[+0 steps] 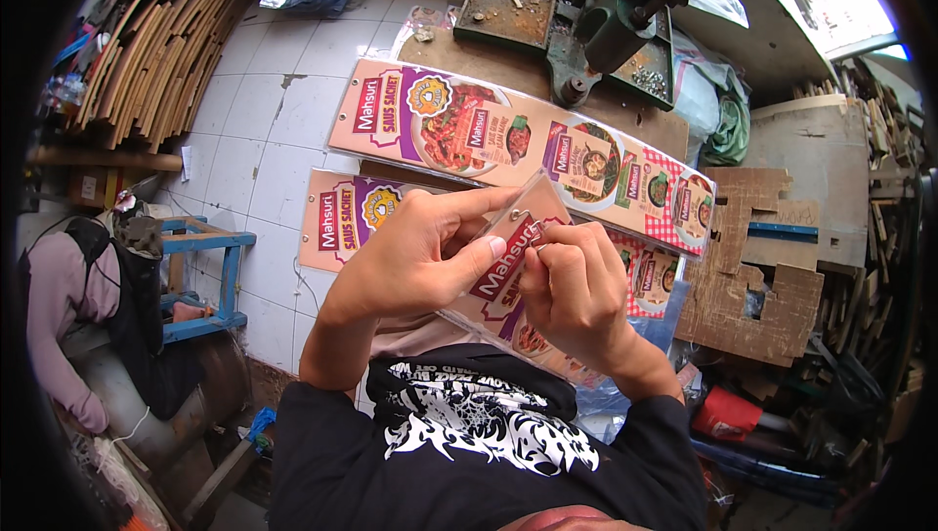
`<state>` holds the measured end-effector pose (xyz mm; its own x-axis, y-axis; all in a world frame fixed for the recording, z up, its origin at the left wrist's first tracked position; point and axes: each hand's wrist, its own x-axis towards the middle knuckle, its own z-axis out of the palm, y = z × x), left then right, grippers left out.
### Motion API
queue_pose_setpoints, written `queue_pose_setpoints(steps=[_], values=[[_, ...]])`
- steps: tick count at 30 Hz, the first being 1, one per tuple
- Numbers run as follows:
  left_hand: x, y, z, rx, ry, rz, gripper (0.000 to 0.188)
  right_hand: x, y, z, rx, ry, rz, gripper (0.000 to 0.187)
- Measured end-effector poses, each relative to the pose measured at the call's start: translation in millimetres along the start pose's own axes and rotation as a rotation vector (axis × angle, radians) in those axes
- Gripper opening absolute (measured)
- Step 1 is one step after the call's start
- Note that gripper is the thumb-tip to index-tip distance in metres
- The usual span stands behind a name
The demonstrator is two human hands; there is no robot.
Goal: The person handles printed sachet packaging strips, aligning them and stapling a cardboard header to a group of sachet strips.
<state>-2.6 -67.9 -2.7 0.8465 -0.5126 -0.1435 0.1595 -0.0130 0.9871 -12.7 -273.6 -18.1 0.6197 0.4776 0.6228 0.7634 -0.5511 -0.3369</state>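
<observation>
My left hand (427, 250) grips the upper corner of a long printed sign panel (503, 282) under clear plastic, thumb on its face and fingers behind. The panel slants across my lap, its lower end partly behind my right arm. At the same corner, the fingertips of my right hand (578, 277) pinch a small thin metal piece (539, 231), perhaps a wire hook, near a metal fitting in the panel. Its exact shape is mostly hidden. Beyond my hands lies a similar sign panel (532, 171) with food pictures; another panel (322, 255) is partly covered by my hands and the held one.
At the far side stands a dark green hand press (618, 38) between metal trays (503, 11) with small parts. Cut brown board (747, 287) lies at the right. A blue stool frame (210, 277) and stacked wooden strips (161, 47) stand at the left.
</observation>
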Motion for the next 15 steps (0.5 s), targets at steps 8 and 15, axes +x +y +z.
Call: queue_pose_setpoints(steps=[8,15], values=[[-2.2,5.3,-0.4,0.094,0.003,-0.027,0.048,4.6,-4.9,-3.1,0.008,-0.067,-0.021,0.016],[-1.4,-0.5,2.7,-0.025,0.041,-0.012,0.044,0.3,-3.3,0.8,0.067,0.019,0.007,0.016]])
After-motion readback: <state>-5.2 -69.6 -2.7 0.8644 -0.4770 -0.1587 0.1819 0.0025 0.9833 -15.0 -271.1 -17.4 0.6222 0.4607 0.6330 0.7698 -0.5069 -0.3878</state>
